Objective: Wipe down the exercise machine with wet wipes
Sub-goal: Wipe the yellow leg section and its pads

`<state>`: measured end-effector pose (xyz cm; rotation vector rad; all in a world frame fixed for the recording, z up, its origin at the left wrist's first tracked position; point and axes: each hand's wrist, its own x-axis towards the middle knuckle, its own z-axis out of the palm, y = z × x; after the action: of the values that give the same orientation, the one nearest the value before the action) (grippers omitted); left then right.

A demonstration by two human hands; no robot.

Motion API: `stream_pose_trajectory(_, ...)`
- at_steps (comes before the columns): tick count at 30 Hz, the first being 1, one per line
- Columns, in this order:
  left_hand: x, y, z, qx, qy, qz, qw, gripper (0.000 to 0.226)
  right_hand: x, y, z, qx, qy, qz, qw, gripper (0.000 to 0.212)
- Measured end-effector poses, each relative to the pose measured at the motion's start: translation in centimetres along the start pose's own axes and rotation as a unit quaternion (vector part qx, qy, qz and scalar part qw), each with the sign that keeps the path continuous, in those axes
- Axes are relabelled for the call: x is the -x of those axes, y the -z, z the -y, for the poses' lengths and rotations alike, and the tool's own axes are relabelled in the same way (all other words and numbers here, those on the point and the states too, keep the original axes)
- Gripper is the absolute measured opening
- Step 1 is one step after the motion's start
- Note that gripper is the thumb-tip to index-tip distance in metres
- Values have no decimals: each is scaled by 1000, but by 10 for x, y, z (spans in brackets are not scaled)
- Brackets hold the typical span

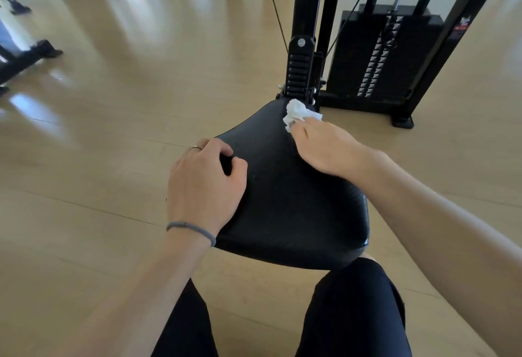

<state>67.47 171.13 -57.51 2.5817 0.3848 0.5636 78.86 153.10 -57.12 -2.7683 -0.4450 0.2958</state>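
A black padded seat (293, 204) of the exercise machine fills the middle of the head view. My right hand (324, 144) presses a crumpled white wet wipe (298, 113) onto the seat's far right corner, close to the black upright post (303, 31). My left hand (203, 181) rests on the seat's left edge with its fingers curled over the rim; it wears a ring and a grey wrist band. My knees in black trousers show below the seat.
The weight stack (384, 57) with its cables and frame stands behind the seat at the right. Pale wooden floor (127, 102) surrounds the machine. Feet of other black gym equipment (31, 57) lie at the far left and along the top.
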Motion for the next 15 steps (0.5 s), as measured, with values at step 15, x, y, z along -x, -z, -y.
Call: stream_pose_trajectory(15, 0, -2, 4, 35, -20, 5, 999, 7, -27, 5, -8, -98, -69, -5, 993, 43)
